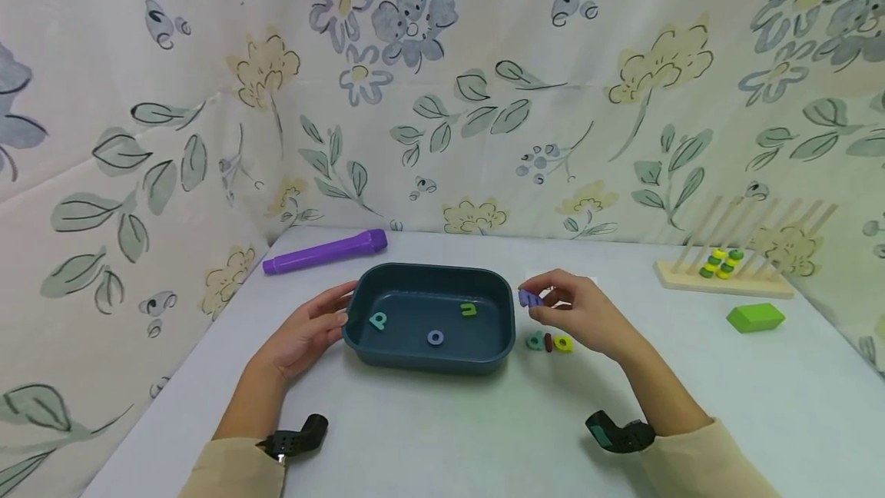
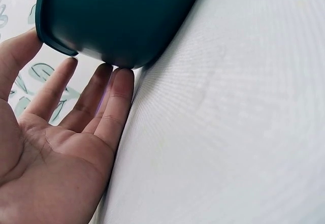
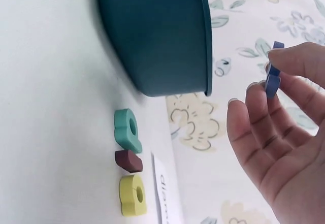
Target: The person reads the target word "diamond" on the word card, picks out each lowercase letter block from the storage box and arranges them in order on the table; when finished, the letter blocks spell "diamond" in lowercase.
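Note:
A dark teal plastic tub (image 1: 429, 363) stands on the white table. Inside it lie a teal letter (image 1: 377, 320), a purple ring-shaped letter (image 1: 435, 337) and a green U-shaped letter (image 1: 469, 310). My left hand (image 1: 307, 333) touches the tub's left side with fairly straight fingers (image 2: 114, 107), the thumb at the rim. Just off the right rim, my right hand (image 1: 577, 310) pinches a purple-blue letter (image 3: 273, 76), apparently an m, between thumb and fingers. Below that hand, a teal letter (image 3: 127, 130), a dark red bar-shaped letter (image 3: 128, 161) and a yellow letter (image 3: 132, 195) lie in a row.
Behind the row of letters is a white paper strip (image 3: 166, 188) with printed text, partly cut off. A purple tube (image 1: 325, 252) lies at the back left. On the right are a wooden peg rack (image 1: 726, 279) with green and yellow beads and a green block (image 1: 756, 318).

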### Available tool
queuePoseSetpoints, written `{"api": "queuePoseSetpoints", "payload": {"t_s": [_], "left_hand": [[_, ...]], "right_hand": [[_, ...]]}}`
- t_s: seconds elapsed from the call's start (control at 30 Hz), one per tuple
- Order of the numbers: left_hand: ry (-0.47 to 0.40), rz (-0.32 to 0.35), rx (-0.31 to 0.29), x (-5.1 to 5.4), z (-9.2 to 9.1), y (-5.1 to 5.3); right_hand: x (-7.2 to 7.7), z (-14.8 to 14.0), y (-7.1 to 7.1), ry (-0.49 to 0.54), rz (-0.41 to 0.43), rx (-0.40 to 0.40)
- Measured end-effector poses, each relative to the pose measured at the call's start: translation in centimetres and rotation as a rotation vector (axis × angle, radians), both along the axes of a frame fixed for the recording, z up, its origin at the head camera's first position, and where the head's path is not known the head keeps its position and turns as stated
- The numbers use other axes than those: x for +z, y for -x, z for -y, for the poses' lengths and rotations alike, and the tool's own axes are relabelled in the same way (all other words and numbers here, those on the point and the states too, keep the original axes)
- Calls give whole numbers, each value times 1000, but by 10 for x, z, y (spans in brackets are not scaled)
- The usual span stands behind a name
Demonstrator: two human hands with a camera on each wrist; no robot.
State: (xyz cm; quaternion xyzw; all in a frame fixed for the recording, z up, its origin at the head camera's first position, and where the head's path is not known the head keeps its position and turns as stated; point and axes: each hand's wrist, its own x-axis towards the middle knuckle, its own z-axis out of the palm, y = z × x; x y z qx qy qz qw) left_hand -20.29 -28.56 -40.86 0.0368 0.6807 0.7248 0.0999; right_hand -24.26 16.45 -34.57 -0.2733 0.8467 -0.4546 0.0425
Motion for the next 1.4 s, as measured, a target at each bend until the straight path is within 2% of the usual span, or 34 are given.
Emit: {"api": "queuePoseSetpoints", "payload": {"t_s": [0.5,0.7,0.97,1.17,1.4], "left_hand": [[-2,-3,-8,-1,0,0],[-3,-7,-13,-3,1,1],[-3,-7,-11,0,1,0],[-5,2,-6,2,0,1],[-4,3,-15,2,0,0]], "right_hand": [[3,-20,-2,-50,0,-15],[3,-28,-1,-45,57,-32],[3,-49,5,-128,92,-79],[-1,-66,7,-160,143,-80],[-11,-73,10,-191,206,-59]]}}
